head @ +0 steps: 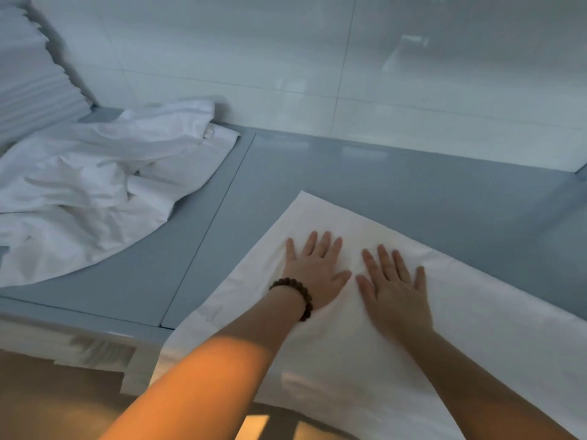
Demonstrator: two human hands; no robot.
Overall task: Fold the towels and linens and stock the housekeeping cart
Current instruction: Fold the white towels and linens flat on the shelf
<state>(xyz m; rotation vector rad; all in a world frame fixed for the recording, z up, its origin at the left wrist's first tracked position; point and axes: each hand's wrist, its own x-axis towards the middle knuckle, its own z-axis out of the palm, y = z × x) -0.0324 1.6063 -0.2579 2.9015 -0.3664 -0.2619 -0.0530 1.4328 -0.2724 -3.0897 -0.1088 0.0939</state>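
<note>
Lying flat on the grey bench (381,173), the white linen (333,360) hangs over its near edge. The left hand (314,274), a beaded bracelet (295,296) at its wrist, and the right hand (394,290) press on it side by side, palms down, fingers straight and spread, grasping nothing. A crumpled white sheet (95,185) lies well apart to the left, with a stack of folded linens (31,90) beyond.

The flat sheet (349,354) in the lower centre is smooth, matt white cloth; the crumpled linen (95,185) at left is creased cloth. The grey-blue tabletop (381,173) is smooth and glossy (so are the wall tiles (222,42) above). The bracelet (306,301) has dark, wood-like beads.
</note>
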